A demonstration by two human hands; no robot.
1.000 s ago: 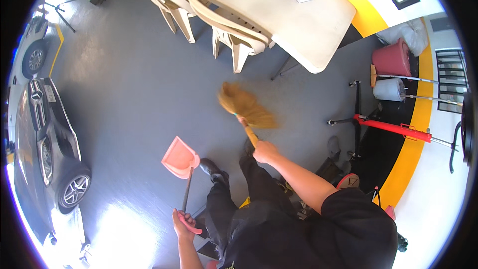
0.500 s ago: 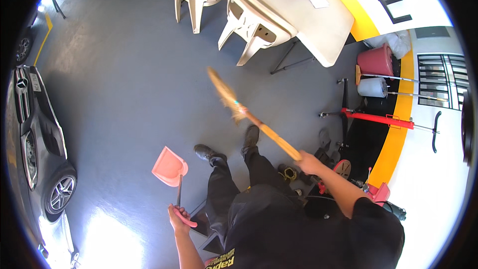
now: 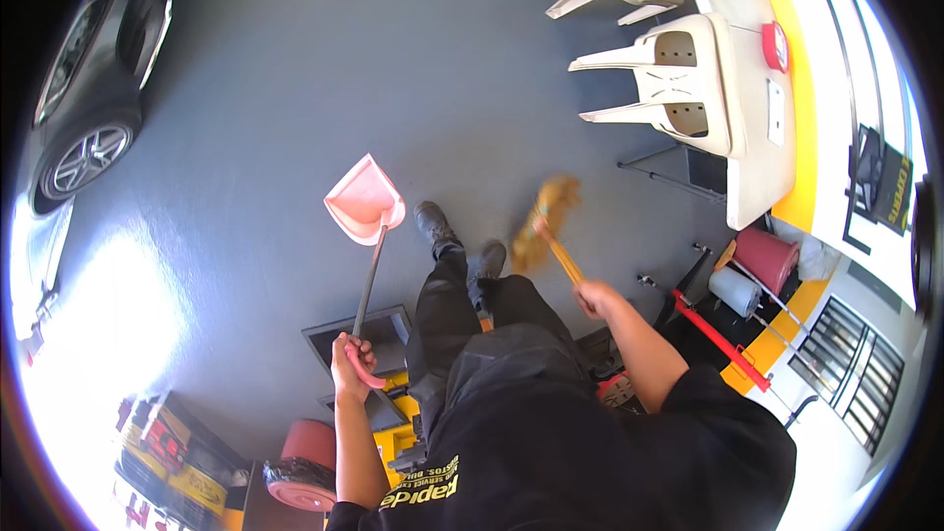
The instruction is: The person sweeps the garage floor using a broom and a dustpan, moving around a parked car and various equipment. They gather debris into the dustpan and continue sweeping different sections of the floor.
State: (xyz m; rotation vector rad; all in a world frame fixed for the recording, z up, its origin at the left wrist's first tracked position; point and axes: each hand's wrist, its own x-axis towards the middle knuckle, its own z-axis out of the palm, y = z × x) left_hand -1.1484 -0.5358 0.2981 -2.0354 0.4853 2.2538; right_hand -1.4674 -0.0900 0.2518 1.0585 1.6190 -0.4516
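My left hand (image 3: 354, 362) is closed round the pink handle of a long-handled dustpan (image 3: 363, 200). The pan is pink, on a grey stem, and is held out ahead of my left foot; it looks bare inside. In my right hand (image 3: 596, 300) is the wooden handle of a broom (image 3: 547, 226). Its straw-coloured bristle head is smeared by motion, to the right of my shoes (image 3: 488, 261). I cannot tell whether the bristles touch the grey floor (image 3: 324, 59).
White plastic chairs (image 3: 678, 74) lean against a pale table (image 3: 762, 172) at the right. Beyond my right arm are a red floor jack (image 3: 723, 339), a dark red bin (image 3: 767, 258) and a blue bucket (image 3: 735, 292). A dark car (image 3: 93, 108) stands left. Black trays (image 3: 339, 334) lie beside my left leg.
My body and view have turned left. The broom, stretched out forward before, now points down closer to my feet. The dustpan stays in my left hand, now further forward.
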